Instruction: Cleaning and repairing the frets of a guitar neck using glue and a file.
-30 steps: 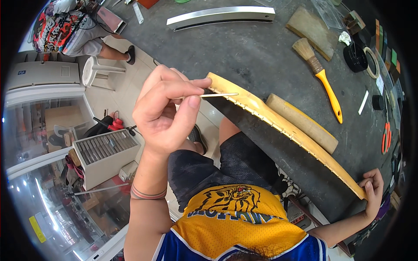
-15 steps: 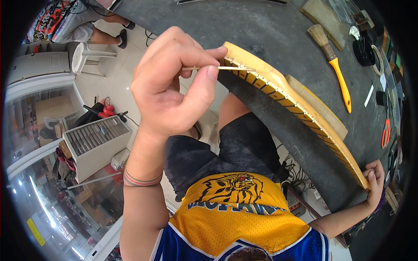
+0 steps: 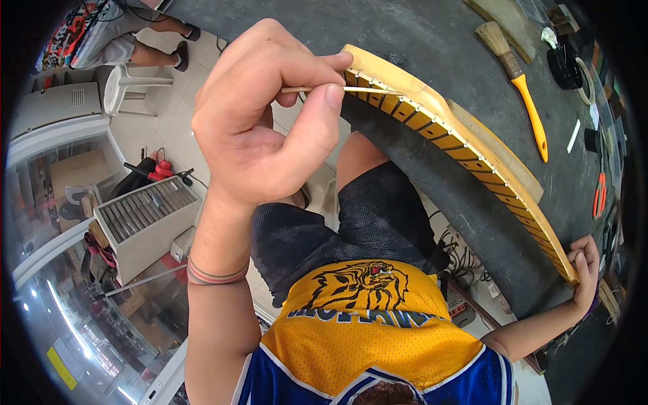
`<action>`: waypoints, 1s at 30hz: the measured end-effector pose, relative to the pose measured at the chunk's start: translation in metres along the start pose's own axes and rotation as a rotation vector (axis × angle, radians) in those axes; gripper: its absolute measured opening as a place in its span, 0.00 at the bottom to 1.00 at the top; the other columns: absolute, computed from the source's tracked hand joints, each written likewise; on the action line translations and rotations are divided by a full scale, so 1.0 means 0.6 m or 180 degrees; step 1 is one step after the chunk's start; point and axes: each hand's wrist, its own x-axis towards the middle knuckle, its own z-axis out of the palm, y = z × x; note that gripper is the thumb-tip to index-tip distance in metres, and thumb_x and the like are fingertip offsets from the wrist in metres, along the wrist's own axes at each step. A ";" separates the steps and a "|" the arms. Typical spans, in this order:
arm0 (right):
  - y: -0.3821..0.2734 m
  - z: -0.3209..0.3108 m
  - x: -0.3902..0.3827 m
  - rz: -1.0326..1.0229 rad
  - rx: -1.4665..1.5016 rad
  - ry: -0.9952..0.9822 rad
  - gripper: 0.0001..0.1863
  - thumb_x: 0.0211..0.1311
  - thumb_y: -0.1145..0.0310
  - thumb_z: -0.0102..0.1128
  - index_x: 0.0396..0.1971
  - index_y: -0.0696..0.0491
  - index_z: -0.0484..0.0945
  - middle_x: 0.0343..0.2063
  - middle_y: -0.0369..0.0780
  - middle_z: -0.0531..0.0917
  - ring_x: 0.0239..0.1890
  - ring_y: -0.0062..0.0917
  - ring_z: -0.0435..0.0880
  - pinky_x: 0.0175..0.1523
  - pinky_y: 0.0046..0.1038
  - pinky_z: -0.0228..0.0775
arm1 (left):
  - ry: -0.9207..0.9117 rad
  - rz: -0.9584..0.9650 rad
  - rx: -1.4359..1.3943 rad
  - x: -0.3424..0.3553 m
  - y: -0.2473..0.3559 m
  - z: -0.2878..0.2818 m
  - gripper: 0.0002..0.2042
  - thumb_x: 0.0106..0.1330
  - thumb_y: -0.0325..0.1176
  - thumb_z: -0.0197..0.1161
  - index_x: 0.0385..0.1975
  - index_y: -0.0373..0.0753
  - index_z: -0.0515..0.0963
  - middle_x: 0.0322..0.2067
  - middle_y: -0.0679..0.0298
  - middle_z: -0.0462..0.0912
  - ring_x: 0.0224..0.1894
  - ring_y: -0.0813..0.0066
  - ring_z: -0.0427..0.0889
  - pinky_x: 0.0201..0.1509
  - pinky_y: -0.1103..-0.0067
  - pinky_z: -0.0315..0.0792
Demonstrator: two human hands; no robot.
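Observation:
My left hand [image 3: 266, 121] is closed, pinching a thin wooden stick [image 3: 358, 89] between thumb and fingers. The stick's tip meets the edge of a yellow guitar neck [image 3: 432, 101], beside its frets and dark block inlays. A fingertip of the same hand lies at the neck's far-left end. At the other end, to the right, my right hand [image 3: 584, 266] grips the neck between thumb and fingers. Under the neck's far side, a light wooden block [image 3: 503, 152] rests on the dark workbench [image 3: 432, 40].
Farther along the bench lie a yellow-handled brush [image 3: 520, 88], another wooden block [image 3: 496, 23], a tape roll [image 3: 586, 81] and red-handled scissors [image 3: 599, 196]. Off to the left are a white stool [image 3: 128, 84], a tool box [image 3: 148, 209] and a person's legs [image 3: 152, 50].
My left hand and the left end of the neck sit slightly higher in view. The stick's tip has shifted a little along the neck toward my right hand. Both grips are unchanged.

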 end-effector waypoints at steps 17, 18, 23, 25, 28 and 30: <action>0.003 -0.007 -0.002 0.0045 -0.0034 -0.0024 0.28 0.74 0.45 0.72 0.48 0.56 0.75 0.24 0.30 0.76 0.26 0.10 0.70 0.34 0.18 0.55 | -0.0139 0.0182 0.0055 0.008 0.008 0.013 0.04 0.67 0.15 0.66 0.38 0.27 0.85 0.31 0.61 0.77 0.34 0.73 0.78 0.58 0.55 0.91; 0.005 -0.006 -0.002 0.0056 -0.0033 -0.0022 0.28 0.74 0.45 0.72 0.48 0.56 0.75 0.24 0.30 0.76 0.26 0.10 0.70 0.34 0.18 0.55 | -0.0145 0.0177 0.0046 0.008 0.007 0.014 0.04 0.67 0.15 0.66 0.38 0.27 0.85 0.31 0.61 0.77 0.34 0.73 0.78 0.58 0.55 0.91; -0.002 -0.005 -0.004 0.0091 -0.0147 0.0024 0.28 0.73 0.45 0.72 0.49 0.56 0.76 0.25 0.30 0.77 0.28 0.11 0.71 0.36 0.18 0.56 | -0.0146 0.0144 0.0140 0.008 0.008 0.016 0.05 0.65 0.14 0.66 0.37 0.27 0.85 0.29 0.62 0.78 0.34 0.73 0.78 0.58 0.56 0.90; -0.004 -0.003 -0.004 0.0088 -0.0158 0.0037 0.28 0.73 0.45 0.72 0.49 0.55 0.76 0.26 0.30 0.77 0.29 0.11 0.71 0.36 0.18 0.57 | -0.0143 0.0153 0.0117 0.008 0.006 0.018 0.05 0.65 0.14 0.66 0.37 0.27 0.85 0.29 0.62 0.78 0.34 0.73 0.78 0.57 0.56 0.90; 0.001 -0.004 -0.004 0.0053 -0.0147 0.0053 0.28 0.73 0.45 0.72 0.49 0.56 0.76 0.26 0.30 0.77 0.29 0.11 0.71 0.37 0.18 0.57 | -0.0140 0.0153 0.0119 0.010 0.007 0.019 0.05 0.65 0.15 0.66 0.38 0.27 0.85 0.29 0.62 0.78 0.34 0.72 0.78 0.57 0.57 0.90; 0.005 -0.006 -0.003 0.0028 -0.0125 0.0057 0.28 0.73 0.45 0.72 0.49 0.56 0.76 0.26 0.30 0.77 0.29 0.11 0.71 0.37 0.18 0.56 | -0.0145 0.0141 0.0141 0.011 0.007 0.019 0.05 0.65 0.15 0.66 0.38 0.27 0.86 0.29 0.62 0.77 0.34 0.72 0.78 0.57 0.57 0.90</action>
